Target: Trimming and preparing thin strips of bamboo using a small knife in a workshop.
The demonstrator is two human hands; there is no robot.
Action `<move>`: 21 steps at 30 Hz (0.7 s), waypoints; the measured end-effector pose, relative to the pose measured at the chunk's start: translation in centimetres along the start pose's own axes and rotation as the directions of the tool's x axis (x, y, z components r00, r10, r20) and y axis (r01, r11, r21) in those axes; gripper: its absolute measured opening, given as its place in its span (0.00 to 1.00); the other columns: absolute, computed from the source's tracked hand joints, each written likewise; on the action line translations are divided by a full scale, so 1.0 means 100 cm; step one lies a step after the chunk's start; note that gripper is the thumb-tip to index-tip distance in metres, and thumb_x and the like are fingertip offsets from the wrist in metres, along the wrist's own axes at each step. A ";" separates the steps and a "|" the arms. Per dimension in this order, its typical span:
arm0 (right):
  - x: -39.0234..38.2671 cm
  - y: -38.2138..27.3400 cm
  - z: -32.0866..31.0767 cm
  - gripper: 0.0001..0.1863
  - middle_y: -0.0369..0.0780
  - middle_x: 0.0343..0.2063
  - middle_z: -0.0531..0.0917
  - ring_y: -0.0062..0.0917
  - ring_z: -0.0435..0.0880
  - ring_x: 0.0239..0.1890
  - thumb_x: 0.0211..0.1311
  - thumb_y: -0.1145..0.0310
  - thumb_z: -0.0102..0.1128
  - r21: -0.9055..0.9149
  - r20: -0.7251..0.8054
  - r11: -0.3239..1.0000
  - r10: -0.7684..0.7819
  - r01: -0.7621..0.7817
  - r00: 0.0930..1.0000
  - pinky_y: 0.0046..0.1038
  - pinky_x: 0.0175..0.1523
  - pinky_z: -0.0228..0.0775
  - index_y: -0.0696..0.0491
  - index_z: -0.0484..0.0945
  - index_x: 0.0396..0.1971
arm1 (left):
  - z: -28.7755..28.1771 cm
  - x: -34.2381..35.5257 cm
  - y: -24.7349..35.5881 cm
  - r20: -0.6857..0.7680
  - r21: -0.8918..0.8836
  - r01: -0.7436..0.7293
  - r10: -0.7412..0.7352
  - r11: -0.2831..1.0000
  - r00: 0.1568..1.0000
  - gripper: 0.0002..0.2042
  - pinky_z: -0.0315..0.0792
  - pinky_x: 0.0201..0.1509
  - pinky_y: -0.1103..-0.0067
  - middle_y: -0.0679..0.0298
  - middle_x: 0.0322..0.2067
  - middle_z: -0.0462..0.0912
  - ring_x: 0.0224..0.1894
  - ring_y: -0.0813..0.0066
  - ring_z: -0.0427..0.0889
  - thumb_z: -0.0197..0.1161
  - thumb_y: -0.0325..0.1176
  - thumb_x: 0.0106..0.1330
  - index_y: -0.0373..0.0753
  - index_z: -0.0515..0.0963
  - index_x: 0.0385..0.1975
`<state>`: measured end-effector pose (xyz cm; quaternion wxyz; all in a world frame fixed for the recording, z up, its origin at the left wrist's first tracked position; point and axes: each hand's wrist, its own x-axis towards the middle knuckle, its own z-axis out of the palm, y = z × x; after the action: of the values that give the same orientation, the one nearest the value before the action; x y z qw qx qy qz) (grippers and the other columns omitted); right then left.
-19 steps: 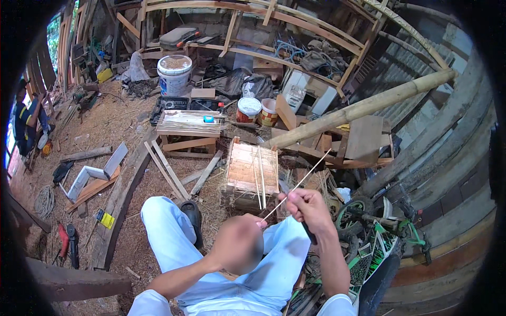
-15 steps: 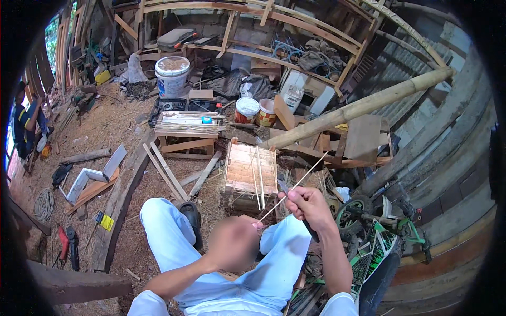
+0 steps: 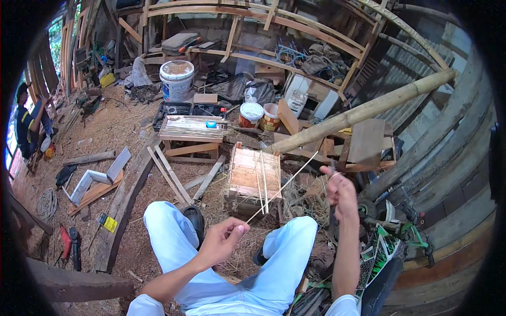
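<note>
My left hand [image 3: 224, 241] pinches the lower end of a thin, pale bamboo strip [image 3: 295, 175], in front of my knees. From there the strip slants up and right, its far end free in the air. My right hand [image 3: 341, 196], apart from the strip and to its right, is closed around a knife [image 3: 332, 226]. Its dark handle shows below the fist, while the blade is mostly hard to make out. Beyond my knees stands a small wooden block-like stool [image 3: 247, 171], with a couple of pale strips [image 3: 264, 181] lying across its top.
A low bench [image 3: 184, 129] bears many thin strips and a blue tape measure [image 3: 211, 124]. Behind are buckets [image 3: 176, 79]. A thick bamboo pole [image 3: 363, 110] slants across the right, above a small green bicycle [image 3: 414, 237]. Another person [image 3: 29, 124] sits far left.
My right hand has moved right and up, away from the strip, with the knife. The left hand has shifted slightly left, still holding the strip.
</note>
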<state>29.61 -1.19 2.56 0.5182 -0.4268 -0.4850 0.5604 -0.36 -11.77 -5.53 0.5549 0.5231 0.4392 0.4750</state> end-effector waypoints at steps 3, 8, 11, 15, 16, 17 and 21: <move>-0.022 0.024 0.043 0.18 0.28 0.16 0.72 0.08 0.61 0.13 0.68 0.62 0.51 -0.134 0.120 0.989 0.082 -0.065 0.989 0.12 0.16 0.49 0.56 0.72 0.52 | 0.008 0.014 0.009 0.004 0.058 -0.053 0.053 0.997 0.999 0.10 0.66 0.33 0.85 0.68 0.29 0.80 0.29 0.88 0.70 0.53 0.32 0.69 0.32 0.76 0.42; -0.053 0.047 0.097 0.19 0.30 0.16 0.70 0.09 0.60 0.15 0.69 0.65 0.49 -0.036 0.394 0.963 0.260 -0.268 0.881 0.13 0.20 0.50 0.60 0.70 0.54 | 0.024 0.027 0.001 0.103 -0.077 -0.071 0.079 0.995 0.992 0.09 0.60 0.27 0.87 0.74 0.24 0.73 0.25 0.89 0.64 0.53 0.32 0.69 0.34 0.77 0.40; -0.047 0.038 0.087 0.18 0.31 0.17 0.71 0.09 0.61 0.16 0.69 0.65 0.49 -0.168 0.380 0.972 0.217 -0.164 0.899 0.13 0.20 0.50 0.63 0.74 0.50 | 0.019 0.025 0.006 0.174 -0.119 -0.014 0.034 0.993 0.984 0.10 0.58 0.26 0.86 0.74 0.22 0.71 0.24 0.90 0.63 0.53 0.34 0.70 0.35 0.77 0.39; -0.044 0.036 0.075 0.15 0.29 0.16 0.70 0.09 0.61 0.15 0.69 0.67 0.49 -0.133 0.317 0.982 0.170 -0.133 0.933 0.13 0.19 0.50 0.63 0.77 0.43 | 0.019 0.015 0.019 0.195 -0.040 -0.012 0.020 0.999 0.981 0.11 0.58 0.26 0.87 0.74 0.22 0.71 0.24 0.90 0.63 0.53 0.36 0.70 0.35 0.77 0.39; -0.040 0.039 0.061 0.14 0.29 0.17 0.70 0.08 0.61 0.16 0.69 0.66 0.49 -0.137 0.261 0.986 0.126 -0.093 0.957 0.13 0.19 0.51 0.61 0.77 0.43 | 0.021 0.014 0.021 0.218 -0.037 0.006 0.002 0.999 0.976 0.11 0.59 0.26 0.88 0.74 0.23 0.71 0.24 0.90 0.63 0.53 0.36 0.70 0.35 0.78 0.39; -0.036 0.028 0.056 0.14 0.29 0.16 0.69 0.08 0.60 0.14 0.69 0.66 0.48 -0.070 0.175 0.994 0.100 -0.089 0.979 0.13 0.18 0.49 0.61 0.77 0.42 | 0.018 0.012 0.023 0.224 -0.025 0.023 -0.017 0.999 0.974 0.11 0.59 0.26 0.88 0.74 0.23 0.72 0.24 0.90 0.63 0.53 0.37 0.70 0.36 0.78 0.39; -0.035 0.017 0.057 0.16 0.28 0.15 0.68 0.09 0.59 0.14 0.70 0.65 0.47 -0.069 0.271 0.987 0.159 -0.146 0.949 0.13 0.18 0.48 0.62 0.75 0.47 | 0.008 0.006 0.016 0.250 -0.062 0.156 -0.136 0.986 0.959 0.12 0.62 0.28 0.88 0.73 0.24 0.72 0.26 0.89 0.65 0.53 0.37 0.70 0.35 0.77 0.40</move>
<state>24.12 -5.20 1.72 0.3902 -0.3931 -0.5315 0.6409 0.41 -11.36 -3.90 0.6590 0.5210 0.3852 0.3819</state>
